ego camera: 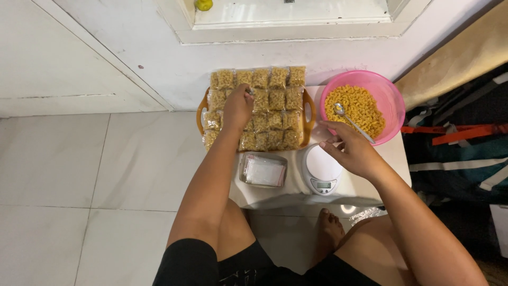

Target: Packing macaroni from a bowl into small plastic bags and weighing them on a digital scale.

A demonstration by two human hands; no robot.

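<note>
Head view: left hand (237,107) pinches small pasta packet (250,92) over tray (202,107) at 11 o'clock; right hand (351,150), fingers loosely curled w/ nothing held, nearer spoon (351,121) in pink bowl (392,95), handle toward 5 o'clock.

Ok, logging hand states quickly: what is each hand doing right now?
Left hand: closed on a small packet over the tray.
Right hand: empty, fingers loosely curled, beside the pink bowl.

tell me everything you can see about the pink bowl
The pink bowl is round, looks like translucent plastic, and stands upright at the far right corner of the low white table. It is partly filled with yellow macaroni, with a metal spoon resting in it. The right hand is just beside its near rim.
</note>
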